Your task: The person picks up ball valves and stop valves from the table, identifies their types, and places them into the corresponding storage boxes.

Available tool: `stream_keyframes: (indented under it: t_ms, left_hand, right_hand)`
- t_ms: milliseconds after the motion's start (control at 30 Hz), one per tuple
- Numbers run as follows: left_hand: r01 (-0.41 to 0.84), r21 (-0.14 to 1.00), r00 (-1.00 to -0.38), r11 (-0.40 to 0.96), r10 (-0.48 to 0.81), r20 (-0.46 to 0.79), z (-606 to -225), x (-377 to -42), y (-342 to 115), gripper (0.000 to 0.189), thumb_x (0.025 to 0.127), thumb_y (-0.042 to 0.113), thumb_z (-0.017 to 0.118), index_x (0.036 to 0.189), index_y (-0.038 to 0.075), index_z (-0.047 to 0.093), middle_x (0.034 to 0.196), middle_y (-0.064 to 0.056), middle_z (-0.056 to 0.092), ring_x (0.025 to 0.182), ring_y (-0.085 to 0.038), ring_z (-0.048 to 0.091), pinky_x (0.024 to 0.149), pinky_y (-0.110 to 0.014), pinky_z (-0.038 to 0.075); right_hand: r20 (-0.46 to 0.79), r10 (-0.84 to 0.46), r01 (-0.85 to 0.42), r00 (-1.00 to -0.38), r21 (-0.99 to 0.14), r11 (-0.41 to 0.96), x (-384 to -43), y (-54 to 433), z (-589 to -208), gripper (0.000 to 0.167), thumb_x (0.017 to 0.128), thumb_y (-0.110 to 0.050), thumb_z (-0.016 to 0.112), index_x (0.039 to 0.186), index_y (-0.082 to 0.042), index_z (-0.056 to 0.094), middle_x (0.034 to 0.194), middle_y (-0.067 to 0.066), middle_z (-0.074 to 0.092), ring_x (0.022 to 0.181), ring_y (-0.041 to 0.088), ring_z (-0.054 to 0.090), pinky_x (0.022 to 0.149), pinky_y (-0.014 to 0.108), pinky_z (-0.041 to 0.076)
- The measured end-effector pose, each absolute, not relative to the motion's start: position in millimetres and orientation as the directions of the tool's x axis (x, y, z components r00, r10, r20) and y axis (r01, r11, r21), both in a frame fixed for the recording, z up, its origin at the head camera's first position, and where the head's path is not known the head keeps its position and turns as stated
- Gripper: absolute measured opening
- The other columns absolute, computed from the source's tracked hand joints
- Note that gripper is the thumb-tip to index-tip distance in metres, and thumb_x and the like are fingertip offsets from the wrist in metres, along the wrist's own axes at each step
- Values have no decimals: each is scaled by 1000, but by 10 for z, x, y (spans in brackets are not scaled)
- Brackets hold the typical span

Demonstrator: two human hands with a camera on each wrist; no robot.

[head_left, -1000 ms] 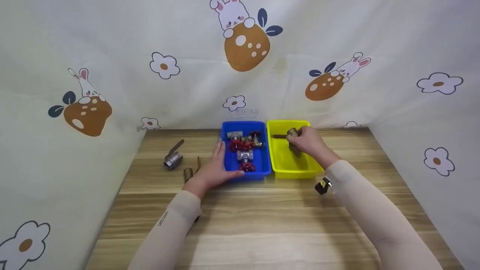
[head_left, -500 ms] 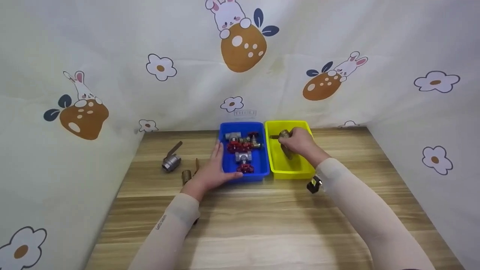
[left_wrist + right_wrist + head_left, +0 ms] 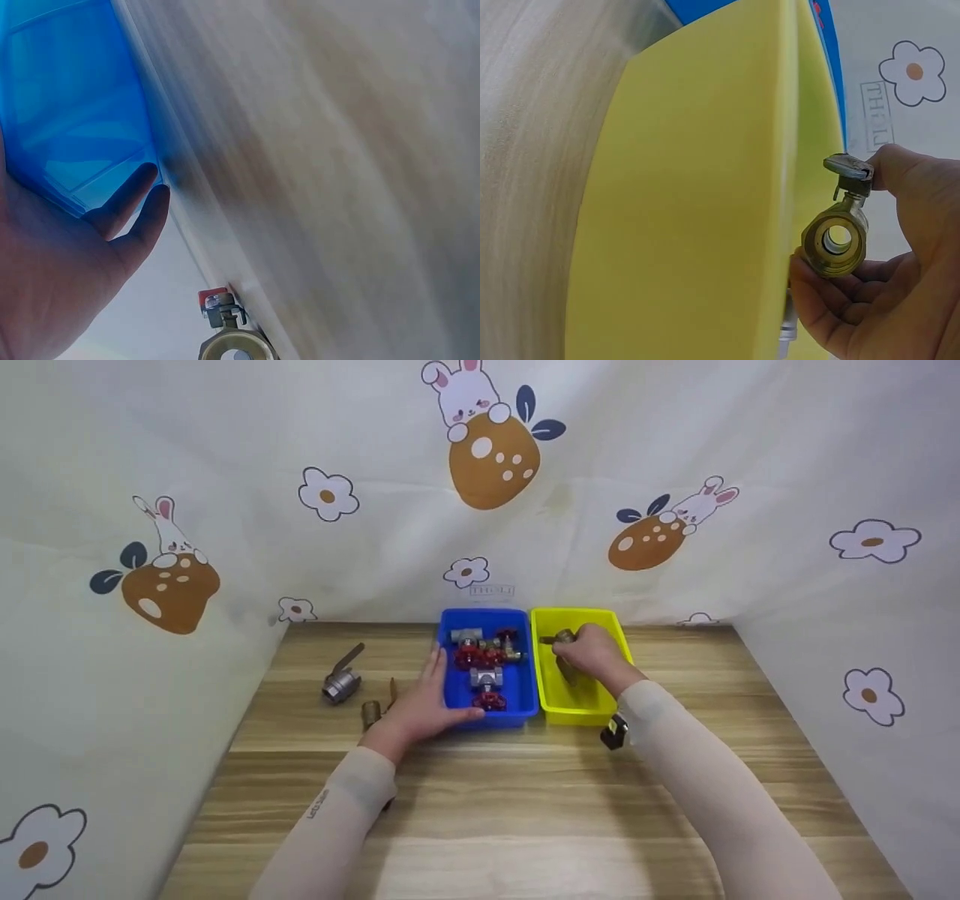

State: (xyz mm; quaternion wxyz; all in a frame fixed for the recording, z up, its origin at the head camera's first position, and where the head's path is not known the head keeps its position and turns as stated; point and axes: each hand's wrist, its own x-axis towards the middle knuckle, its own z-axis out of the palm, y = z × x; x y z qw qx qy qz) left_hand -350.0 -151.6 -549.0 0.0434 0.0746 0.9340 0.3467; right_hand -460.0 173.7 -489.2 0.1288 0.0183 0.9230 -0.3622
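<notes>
My right hand (image 3: 596, 652) grips a brass ball valve (image 3: 836, 244) over the yellow bin (image 3: 581, 715). In the right wrist view, fingers curl under the valve's body, with the thumb by its lever; the open bore faces that camera. A brown lever (image 3: 545, 640) shows in the bin left of the held valve, its body mostly hidden. My left hand (image 3: 424, 705) rests against the blue bin (image 3: 530, 701), fingers straight along its left side, thumb over the front rim. Inside the blue bin lie several valves with red handwheels (image 3: 489, 701).
Left of the blue bin, a silver ball valve (image 3: 341, 687) with a raised lever lies on the wooden table (image 3: 510, 810). A brass ball valve (image 3: 370, 712) sits beside my left hand, partly hidden by it. Patterned cloth (image 3: 397, 532) walls the back and sides.
My right hand has moved left and lower within the yellow bin, carrying the brass ball valve. My left hand stays at the blue bin.
</notes>
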Motion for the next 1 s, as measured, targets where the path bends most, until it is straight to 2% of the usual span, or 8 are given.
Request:
stream_keyframes:
  t_ms: [233, 567, 767, 1000]
  left_hand:
    - [123, 679, -983, 724, 182, -15, -5451, -3522, -1500, 142, 83, 78, 83, 179, 13, 0, 186, -7, -10, 163, -51, 27, 123, -67, 38]
    - [139, 671, -984, 728, 180, 8, -5378, -3648, -1463, 145, 82, 80, 83, 179, 14, -3, 185, -2, -17, 162, -51, 29, 123, -66, 40]
    - [146, 671, -983, 727, 184, 15, -5350, -3667, -1497, 144, 83, 79, 83, 179, 14, -4, 184, 2, -20, 163, -50, 27, 123, -66, 40]
    - [113, 668, -983, 736, 181, -32, -5468, -3501, -1541, 143, 83, 78, 83, 179, 16, -3, 185, -1, -16, 163, -50, 27, 124, -66, 38]
  right_hand:
    - [-252, -50, 126, -967, -634, 763, -4688, 1682, -4899, 24, 95, -31, 74, 89, -9, 68, 70, 2, 54, 66, 24, 61, 60, 31, 49]
    - [-271, -35, 151, -962, -637, 756, -4861, 1635, -4724, 29, 100, -31, 77, 112, -5, 71, 85, 7, 56, 81, 27, 65, 70, 33, 52]
    - [-255, -29, 144, -966, -633, 761, -4879, 1558, -4726, 27, 98, -28, 80, 111, -6, 74, 84, 8, 57, 82, 29, 65, 73, 35, 52]
    - [-297, -20, 170, -955, -599, 782, -4721, 1456, -4953, 25, 99, -28, 81, 111, -7, 74, 84, 8, 59, 86, 30, 68, 78, 36, 54]
